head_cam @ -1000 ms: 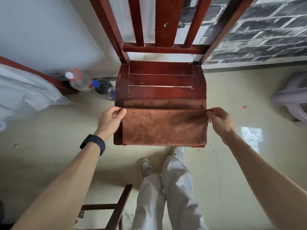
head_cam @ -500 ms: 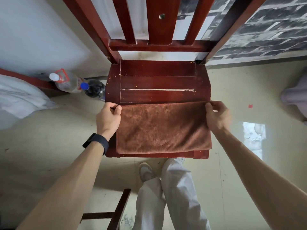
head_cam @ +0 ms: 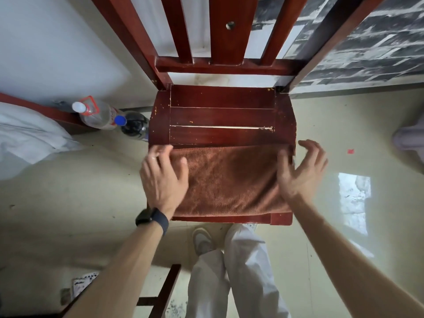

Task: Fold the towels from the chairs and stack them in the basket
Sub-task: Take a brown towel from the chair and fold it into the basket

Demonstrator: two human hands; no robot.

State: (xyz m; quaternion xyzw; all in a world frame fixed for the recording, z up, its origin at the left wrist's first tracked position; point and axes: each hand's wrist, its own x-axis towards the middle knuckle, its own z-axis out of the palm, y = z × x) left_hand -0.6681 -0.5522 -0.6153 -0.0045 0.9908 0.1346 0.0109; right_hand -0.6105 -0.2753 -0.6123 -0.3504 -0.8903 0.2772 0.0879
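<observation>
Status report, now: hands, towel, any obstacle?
Both hands open: left hand rests on the towel, right hand at its right edge. Towel folded on the chair seat front. Nothing else on it; basket not in view.

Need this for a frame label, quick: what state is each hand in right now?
Left hand: open, fingers spread on the brown towel, left end.
Right hand: open, fingers spread at its right edge, gripping nothing.

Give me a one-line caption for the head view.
Folded brown towel on a red wooden chair, with the left hand and right hand open at either end.
</observation>
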